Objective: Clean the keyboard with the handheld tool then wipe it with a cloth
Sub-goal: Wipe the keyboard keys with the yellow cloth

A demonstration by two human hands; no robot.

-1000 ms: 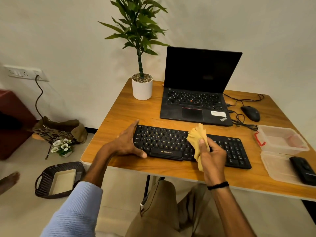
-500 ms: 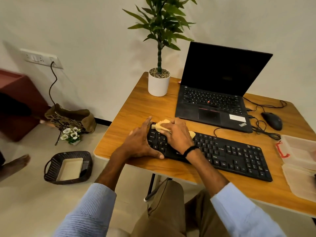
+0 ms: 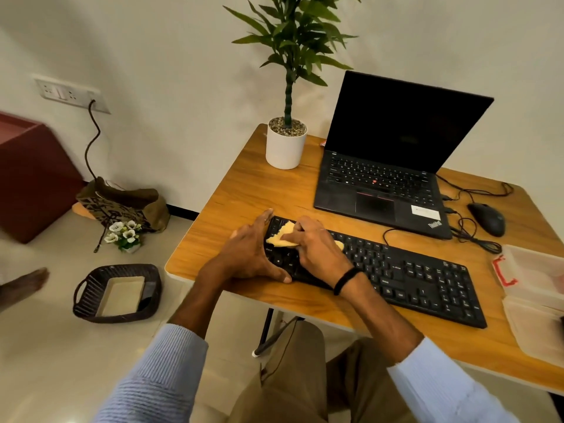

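noted left hand (image 3: 250, 254) spread, bracing keyboard (image 3: 412, 279) end, right hand (image 3: 317, 248) curled round yellow cloth (image 3: 282, 236) on keys; judged short, light, row-wise strokes best.

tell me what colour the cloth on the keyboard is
Pale yellow. The cloth shows best in the head view, under the right hand on the keyboard.
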